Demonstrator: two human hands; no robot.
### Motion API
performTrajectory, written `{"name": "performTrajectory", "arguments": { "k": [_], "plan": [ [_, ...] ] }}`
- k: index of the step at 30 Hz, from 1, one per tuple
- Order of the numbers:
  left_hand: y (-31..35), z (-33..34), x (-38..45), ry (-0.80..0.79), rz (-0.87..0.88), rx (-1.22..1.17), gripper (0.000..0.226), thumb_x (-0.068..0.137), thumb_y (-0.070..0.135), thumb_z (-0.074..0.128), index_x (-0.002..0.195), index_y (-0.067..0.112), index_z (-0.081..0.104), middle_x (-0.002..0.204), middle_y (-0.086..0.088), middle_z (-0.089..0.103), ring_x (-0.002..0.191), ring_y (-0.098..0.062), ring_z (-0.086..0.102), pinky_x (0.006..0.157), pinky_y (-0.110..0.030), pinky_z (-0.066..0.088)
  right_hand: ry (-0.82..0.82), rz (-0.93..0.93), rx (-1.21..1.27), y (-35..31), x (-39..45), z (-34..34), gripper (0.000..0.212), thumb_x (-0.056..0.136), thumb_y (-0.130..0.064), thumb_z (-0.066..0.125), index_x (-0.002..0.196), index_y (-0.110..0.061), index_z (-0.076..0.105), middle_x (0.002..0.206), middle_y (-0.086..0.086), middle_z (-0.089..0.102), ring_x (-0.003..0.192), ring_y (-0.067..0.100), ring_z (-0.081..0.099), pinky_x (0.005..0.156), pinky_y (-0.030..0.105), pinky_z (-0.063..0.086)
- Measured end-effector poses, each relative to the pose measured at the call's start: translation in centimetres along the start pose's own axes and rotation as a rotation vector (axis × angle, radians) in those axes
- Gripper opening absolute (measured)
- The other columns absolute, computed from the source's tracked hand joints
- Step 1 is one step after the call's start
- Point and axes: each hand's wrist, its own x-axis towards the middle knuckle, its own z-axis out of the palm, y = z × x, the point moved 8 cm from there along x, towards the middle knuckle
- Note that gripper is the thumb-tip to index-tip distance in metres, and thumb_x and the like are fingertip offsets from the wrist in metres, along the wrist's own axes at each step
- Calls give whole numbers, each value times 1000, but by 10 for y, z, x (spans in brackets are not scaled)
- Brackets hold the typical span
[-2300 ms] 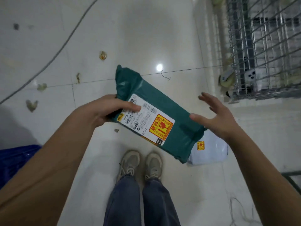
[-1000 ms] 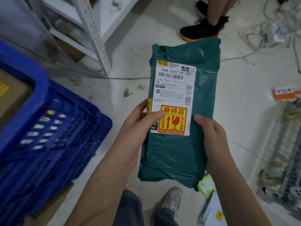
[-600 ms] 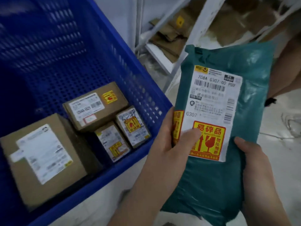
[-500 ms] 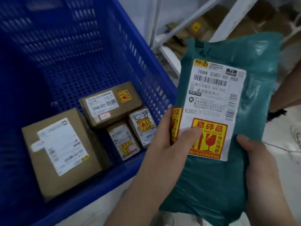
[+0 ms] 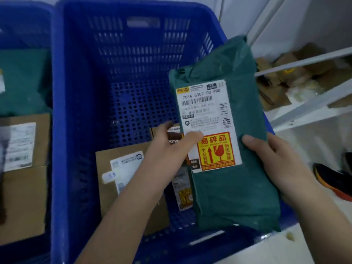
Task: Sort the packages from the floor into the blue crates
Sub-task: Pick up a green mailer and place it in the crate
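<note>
Green mailer hovering over blue crate, pinched by left hand and right hand; cardboard boxes already sorted inside, just below; not yet dropped in.

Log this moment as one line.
left hand: grips green package | right hand: grips it | position: over blue crate | released: no

White metal shelving at right, pale floor, dim light.
</note>
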Motion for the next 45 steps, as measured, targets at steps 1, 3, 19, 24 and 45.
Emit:
{"name": "performTrajectory", "arguments": {
  "k": [1,3,19,24,45],
  "plan": [
    [6,-14,11,65,19,-3,75,75,41,71,139,26,36,111,12,63,92,-4,64,77,-22,55,-73,-17,-35,-5,13,8,18,61,-50,63,73,-40,72,75,-7,75,60,7,70,44,14,48],
    [21,-42,35,184,106,28,86,74,36,74,145,24,27,120,11,58,102,-6,60,89,-18,49,-200,-54,-122,-14,42,19,26,58,-54,64,81,-42,72,82,-8,76,67,9,72,49,17,51],
    [-23,-62,131,-30,-86,398,24,72,29,78,86,37,61,73,30,67,67,17,63,50,0,44,-966,236,-703,11,208,87,27,90,-28,60,115,-39,59,104,-6,72,90,17,71,72,36,60],
    [-49,-71,141,-37,-222,379,22,71,24,79,87,29,64,79,23,65,63,16,62,50,0,43,-1007,280,-815,30,226,106,34,90,-22,60,124,-31,57,114,1,68,98,23,68,81,45,57],
    [-68,-62,156,-68,-97,416,78,74,14,78,133,30,30,91,28,49,65,25,50,52,6,36,-1004,373,-1037,55,234,134,25,95,-13,52,114,-29,55,102,-3,64,97,23,62,88,47,52]
  ]
}}
